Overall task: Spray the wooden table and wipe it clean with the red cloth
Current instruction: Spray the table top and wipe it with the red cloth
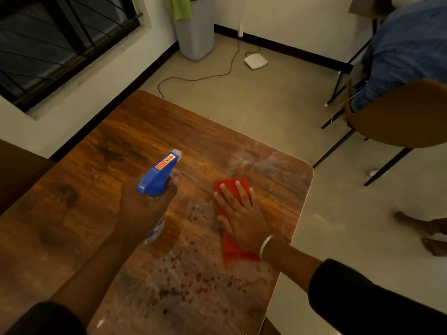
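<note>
A person stands over a brown wood-grain table with rounded corners (135, 141), mid-clean: the left hand (145, 209), at centre left of the frame, is curled around the neck of a clear spray bottle with a blue trigger head (157, 177), its nozzle aimed toward the upper right and one finger reaching round the front by the trigger. The right hand (242, 213), just right of centre, lies flat with straight, spread fingers pressing a folded red cloth (232, 247) onto the tabletop, gripping nothing. The cloth sits on the right half of the table, near its right edge. Wet droplets and pale streaks (183, 281) cover the lower centre of the surface, and a cloudy smear (254, 163) shows above the cloth toward the far right corner; the left half looks dry. The wiping step appears under way with much left to do. Done well, it likely calls for firm, even palm pressure and long overlapping strokes through the droplet patch, keeping the cloth flat and short of the table edge. In the upper right, another person in a blue shirt (406, 49) sits on a brown chair (399, 117).
</note>
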{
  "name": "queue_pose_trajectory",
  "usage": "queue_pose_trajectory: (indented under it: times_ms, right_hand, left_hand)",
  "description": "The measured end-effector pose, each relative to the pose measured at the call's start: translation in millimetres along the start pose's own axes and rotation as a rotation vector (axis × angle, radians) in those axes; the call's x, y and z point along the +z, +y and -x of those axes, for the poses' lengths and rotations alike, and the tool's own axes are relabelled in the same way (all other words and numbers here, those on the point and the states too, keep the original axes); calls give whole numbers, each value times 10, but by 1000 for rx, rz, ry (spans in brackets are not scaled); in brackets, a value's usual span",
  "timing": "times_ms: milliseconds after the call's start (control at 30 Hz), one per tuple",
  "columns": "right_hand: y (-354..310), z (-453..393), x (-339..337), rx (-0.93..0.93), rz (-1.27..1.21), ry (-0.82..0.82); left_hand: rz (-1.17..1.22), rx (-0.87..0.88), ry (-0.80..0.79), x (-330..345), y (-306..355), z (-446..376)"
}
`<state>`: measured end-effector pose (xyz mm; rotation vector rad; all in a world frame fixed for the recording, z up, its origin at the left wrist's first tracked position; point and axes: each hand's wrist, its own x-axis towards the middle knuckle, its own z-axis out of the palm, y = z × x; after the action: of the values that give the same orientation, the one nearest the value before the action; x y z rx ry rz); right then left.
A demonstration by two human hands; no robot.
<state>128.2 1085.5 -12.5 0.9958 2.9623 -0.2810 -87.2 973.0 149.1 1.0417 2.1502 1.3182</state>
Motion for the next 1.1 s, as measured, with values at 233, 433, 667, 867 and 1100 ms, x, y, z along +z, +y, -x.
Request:
queue_pose_trajectory:
  times_ms: [233, 433, 667, 867, 1100]
  right_hand:
    - [-98, -458, -135, 269, -30, 6]
    - [-821, 293, 191, -184, -49, -9]
    - [-849, -528, 1, -172, -36, -104]
    - [-1018, -164, 139, -168, -72, -26]
    - [-233, -293, -107, 60, -5, -65]
  left_hand:
    - [46, -5, 86, 1, 72, -32]
    - [126, 37, 100, 91, 73, -162]
    - [85, 115, 132, 88, 14, -146]
    - [164, 103, 211, 42, 61, -270]
    - [262, 99, 208, 275, 92, -404]
